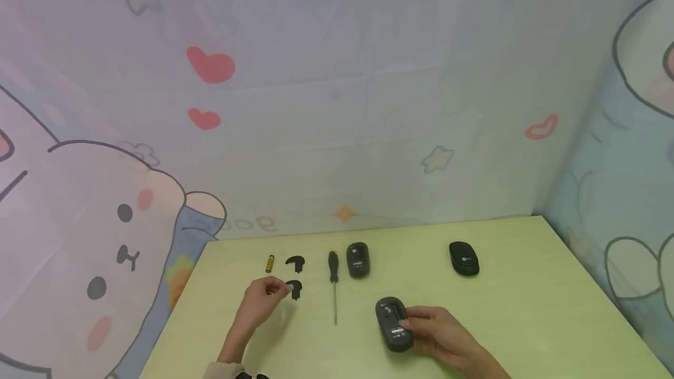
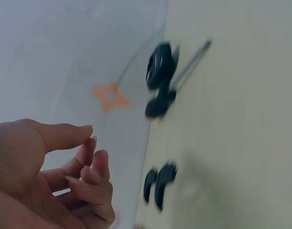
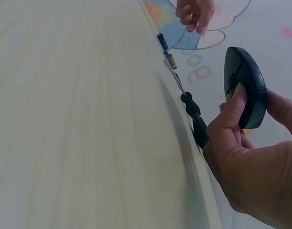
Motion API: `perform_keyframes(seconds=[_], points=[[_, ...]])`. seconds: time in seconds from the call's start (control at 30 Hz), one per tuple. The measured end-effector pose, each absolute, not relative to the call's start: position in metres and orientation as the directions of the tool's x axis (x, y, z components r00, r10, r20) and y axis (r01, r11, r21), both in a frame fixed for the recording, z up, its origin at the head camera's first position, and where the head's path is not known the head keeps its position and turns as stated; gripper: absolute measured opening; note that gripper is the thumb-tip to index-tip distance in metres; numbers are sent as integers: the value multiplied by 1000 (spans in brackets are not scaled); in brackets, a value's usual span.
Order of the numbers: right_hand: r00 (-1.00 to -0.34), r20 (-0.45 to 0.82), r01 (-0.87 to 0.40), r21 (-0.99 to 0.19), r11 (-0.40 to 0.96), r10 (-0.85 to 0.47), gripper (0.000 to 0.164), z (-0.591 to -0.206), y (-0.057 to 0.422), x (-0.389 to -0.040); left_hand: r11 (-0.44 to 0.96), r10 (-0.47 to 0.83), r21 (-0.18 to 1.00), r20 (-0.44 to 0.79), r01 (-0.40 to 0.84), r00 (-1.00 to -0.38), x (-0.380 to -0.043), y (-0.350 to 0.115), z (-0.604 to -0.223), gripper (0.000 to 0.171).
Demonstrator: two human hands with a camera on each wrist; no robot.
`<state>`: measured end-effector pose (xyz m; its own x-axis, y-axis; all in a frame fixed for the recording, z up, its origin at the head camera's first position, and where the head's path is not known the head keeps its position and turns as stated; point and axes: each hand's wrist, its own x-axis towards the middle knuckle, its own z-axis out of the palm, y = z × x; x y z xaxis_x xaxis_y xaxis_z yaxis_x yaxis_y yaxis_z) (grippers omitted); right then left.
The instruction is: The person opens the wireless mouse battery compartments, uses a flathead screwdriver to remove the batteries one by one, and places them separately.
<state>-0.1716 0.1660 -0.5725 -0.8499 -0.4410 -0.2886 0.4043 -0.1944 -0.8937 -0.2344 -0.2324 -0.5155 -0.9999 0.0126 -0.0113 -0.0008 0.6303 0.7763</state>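
Note:
My right hand [image 1: 442,335] holds a black computer mouse [image 1: 392,323] above the table, thumb on its underside and fingers round the far side. The underside faces up, showing a label and a long recess; the right wrist view shows the mouse [image 3: 246,88] edge-on. My left hand [image 1: 261,302] hovers at the left, fingers bent and thumb tip close to the index tip. Nothing shows between them in the left wrist view. Its fingertips overlap the nearer of two small curved black pieces with tabs [image 1: 296,292] in the head view; the other black piece [image 1: 297,262] lies behind it.
A green-and-gold battery [image 1: 270,264] lies at the back left. A screwdriver [image 1: 334,268] lies mid-table, beside a second mouse [image 1: 358,259] with its underside up. A third mouse [image 1: 464,258] sits upright at the back right. A printed cloth [image 1: 337,104] hangs behind the table.

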Motion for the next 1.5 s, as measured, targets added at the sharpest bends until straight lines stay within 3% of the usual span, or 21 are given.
perform_keyframes(seconds=[0.27,0.5,0.7,1.13,1.5], points=[[-858,-295,400,-897,-186,-420,70,-575,167,-173,401,223,915,-142,-42,-964,-210,-177,-535,33],[-866,-311,401,-900,-172,-392,75,-574,169,-171,232,264,955,-243,-183,-933,-191,-138,-555,36],[-865,-340,418,-895,-154,-370,79,-571,170,-172,85,249,968,-250,-236,-936,-176,-100,-568,33],[-876,-321,396,-905,-156,-361,76,-571,170,-175,45,326,964,-261,-261,-909,-180,-69,-569,30],[-917,-266,309,-945,-109,-298,69,-564,176,-180,16,341,982,-184,-189,-922,-195,-57,-561,30]])
